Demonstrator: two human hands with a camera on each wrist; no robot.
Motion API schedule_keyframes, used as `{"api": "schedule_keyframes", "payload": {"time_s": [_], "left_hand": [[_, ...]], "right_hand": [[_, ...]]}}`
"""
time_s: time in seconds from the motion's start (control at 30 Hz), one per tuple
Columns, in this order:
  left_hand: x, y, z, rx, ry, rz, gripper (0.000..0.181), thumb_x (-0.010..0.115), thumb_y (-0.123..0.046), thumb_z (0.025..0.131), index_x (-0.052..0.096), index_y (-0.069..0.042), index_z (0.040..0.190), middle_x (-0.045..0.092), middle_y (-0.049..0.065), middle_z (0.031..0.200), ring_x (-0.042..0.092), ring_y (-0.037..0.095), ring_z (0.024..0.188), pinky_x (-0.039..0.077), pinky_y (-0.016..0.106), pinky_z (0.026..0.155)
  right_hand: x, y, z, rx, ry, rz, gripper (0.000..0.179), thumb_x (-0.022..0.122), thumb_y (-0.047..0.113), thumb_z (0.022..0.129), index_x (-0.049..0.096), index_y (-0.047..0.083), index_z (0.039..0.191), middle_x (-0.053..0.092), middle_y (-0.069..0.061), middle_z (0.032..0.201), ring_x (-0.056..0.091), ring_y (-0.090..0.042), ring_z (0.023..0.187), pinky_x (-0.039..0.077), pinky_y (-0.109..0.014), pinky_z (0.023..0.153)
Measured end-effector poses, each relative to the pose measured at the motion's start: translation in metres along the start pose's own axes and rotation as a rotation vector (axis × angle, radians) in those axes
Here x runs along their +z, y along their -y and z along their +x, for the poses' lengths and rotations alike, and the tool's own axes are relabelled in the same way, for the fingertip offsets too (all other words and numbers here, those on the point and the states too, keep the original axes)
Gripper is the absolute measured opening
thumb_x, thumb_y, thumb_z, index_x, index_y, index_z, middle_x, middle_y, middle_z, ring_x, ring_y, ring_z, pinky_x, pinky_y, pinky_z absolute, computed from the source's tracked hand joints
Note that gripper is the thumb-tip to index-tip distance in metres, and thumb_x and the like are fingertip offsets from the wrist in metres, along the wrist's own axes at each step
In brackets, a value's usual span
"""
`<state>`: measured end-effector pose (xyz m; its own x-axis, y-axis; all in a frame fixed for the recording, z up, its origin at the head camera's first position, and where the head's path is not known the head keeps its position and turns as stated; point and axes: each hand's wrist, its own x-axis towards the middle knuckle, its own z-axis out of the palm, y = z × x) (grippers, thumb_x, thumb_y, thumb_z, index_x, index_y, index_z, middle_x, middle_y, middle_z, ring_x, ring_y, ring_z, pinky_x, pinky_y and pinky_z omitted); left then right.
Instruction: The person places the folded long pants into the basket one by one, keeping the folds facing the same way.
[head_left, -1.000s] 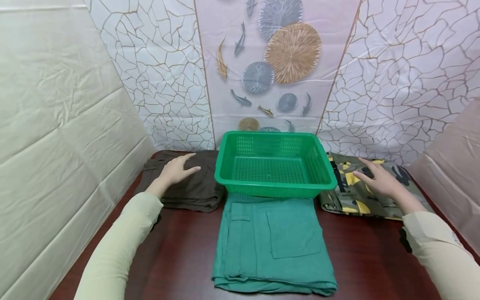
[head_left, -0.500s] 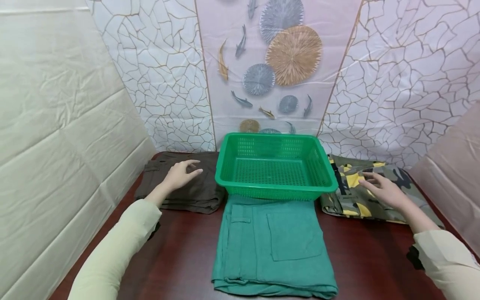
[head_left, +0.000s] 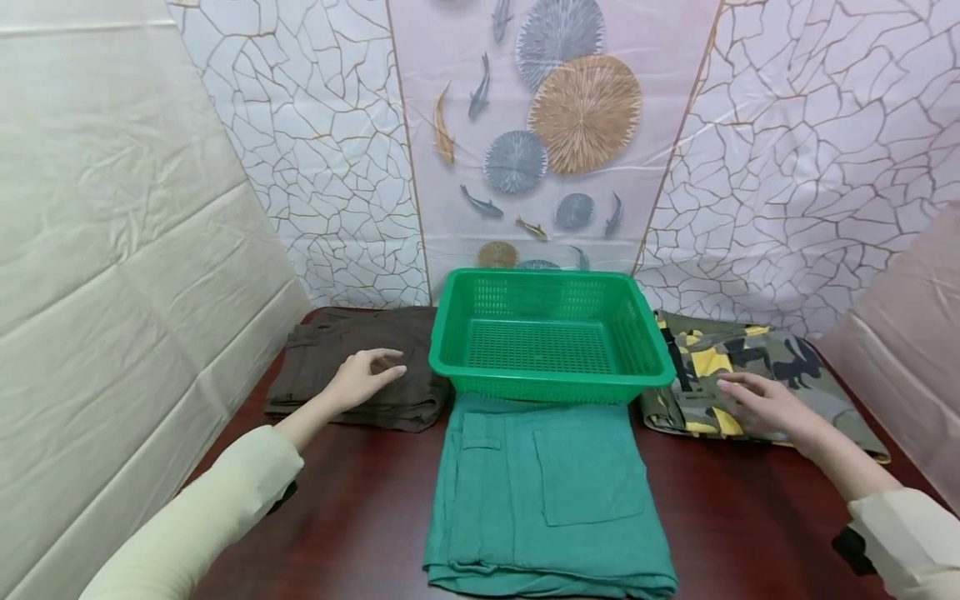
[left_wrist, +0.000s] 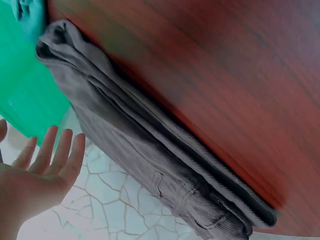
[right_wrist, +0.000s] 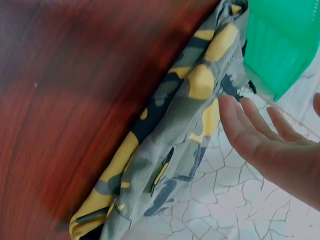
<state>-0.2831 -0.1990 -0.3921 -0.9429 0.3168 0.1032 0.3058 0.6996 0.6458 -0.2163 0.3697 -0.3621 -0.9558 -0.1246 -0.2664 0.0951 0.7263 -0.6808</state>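
Observation:
My left hand (head_left: 362, 382) hovers over the folded dark brown trousers (head_left: 330, 342), fingers loosely bent and nothing in them. On the other side, my right hand (head_left: 768, 407) is held above the folded camouflage trousers (head_left: 817, 392), which are patterned in grey-green, yellow and black; it too holds nothing. In the left wrist view, the left hand (left_wrist: 40, 175) shows relaxed, slightly parted fingers beside the brown stack. The right wrist view has the right hand (right_wrist: 270, 147) with fingers extended near the camouflage cloth. Between the hands lie folded green trousers (head_left: 555, 492).
A green perforated plastic basket (head_left: 551, 385) stands behind the green trousers, with nothing inside. All rest on a dark red wood-grain table (head_left: 352, 508). Patterned sheets (head_left: 345, 167) hang at the back, and a pale cloth wall (head_left: 135, 250) rises at the left.
Both hands have drawn back toward the person, lower in the head view. Their fingers, spread straighter before, are now more relaxed and bent. The trousers and basket have stayed put.

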Motion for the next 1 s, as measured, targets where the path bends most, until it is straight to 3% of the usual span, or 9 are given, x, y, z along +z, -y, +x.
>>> {"api": "schedule_keyframes", "payload": {"time_s": [0.1,0.33,0.47,0.6,0.77,0.87,1.0], "left_hand": [[0.001,-0.001,-0.007,0.013,0.006,-0.073,0.045,0.056,-0.032,0.095,0.056,-0.005,0.13,0.068,0.017,0.11,0.064,0.03,0.096,0.053,0.038,0.075],[0.006,0.006,-0.02,0.056,0.05,-0.198,0.044,0.055,-0.028,0.096,0.053,-0.004,0.133,0.062,0.02,0.121,0.062,0.033,0.106,0.053,0.042,0.084],[0.012,0.005,-0.027,-0.016,0.094,-0.291,0.048,0.053,-0.029,0.097,0.05,0.0,0.135,0.058,0.024,0.125,0.06,0.037,0.108,0.055,0.041,0.083],[0.018,0.0,-0.036,-0.124,0.158,-0.421,0.053,0.052,-0.031,0.097,0.045,0.002,0.138,0.05,0.027,0.134,0.055,0.039,0.118,0.054,0.043,0.089],[0.024,-0.008,-0.044,-0.216,0.191,-0.557,0.056,0.053,-0.031,0.097,0.04,0.001,0.141,0.039,0.024,0.144,0.045,0.039,0.128,0.048,0.046,0.098],[0.026,-0.008,-0.048,-0.262,0.195,-0.639,0.059,0.051,-0.031,0.097,0.033,-0.001,0.145,0.041,0.025,0.143,0.047,0.036,0.128,0.047,0.045,0.099],[0.028,-0.005,-0.05,-0.324,0.22,-0.761,0.065,0.049,-0.031,0.099,0.021,-0.003,0.15,0.045,0.025,0.14,0.056,0.028,0.121,0.049,0.042,0.097]], "right_hand": [[0.006,0.002,-0.002,0.023,0.026,0.054,0.074,0.025,0.045,0.102,0.016,-0.015,0.143,0.028,-0.041,0.14,0.041,-0.052,0.123,0.053,-0.047,0.088],[0.019,0.007,-0.004,0.03,0.097,0.196,0.074,0.026,0.045,0.103,0.01,-0.013,0.145,0.034,-0.038,0.139,0.051,-0.043,0.12,0.053,-0.045,0.088],[0.022,0.01,-0.006,0.055,0.177,0.337,0.073,0.026,0.045,0.103,0.006,-0.008,0.148,0.042,-0.03,0.139,0.061,-0.024,0.112,0.052,-0.045,0.092],[0.027,0.012,-0.008,0.077,0.264,0.45,0.071,0.028,0.043,0.103,0.007,-0.005,0.149,0.054,-0.013,0.132,0.062,-0.009,0.105,0.05,-0.045,0.095],[0.033,0.009,-0.011,0.064,0.364,0.557,0.059,0.029,0.041,0.103,0.022,0.006,0.15,0.061,0.007,0.118,0.063,-0.007,0.103,0.05,-0.044,0.095],[0.036,0.004,-0.011,0.074,0.422,0.619,0.051,0.03,0.041,0.103,0.03,0.014,0.147,0.062,0.009,0.116,0.063,-0.009,0.104,0.049,-0.043,0.096],[0.042,-0.003,-0.01,0.109,0.483,0.689,0.051,0.029,0.039,0.104,0.029,0.012,0.146,0.062,0.007,0.117,0.063,-0.012,0.105,0.048,-0.044,0.099]]}}
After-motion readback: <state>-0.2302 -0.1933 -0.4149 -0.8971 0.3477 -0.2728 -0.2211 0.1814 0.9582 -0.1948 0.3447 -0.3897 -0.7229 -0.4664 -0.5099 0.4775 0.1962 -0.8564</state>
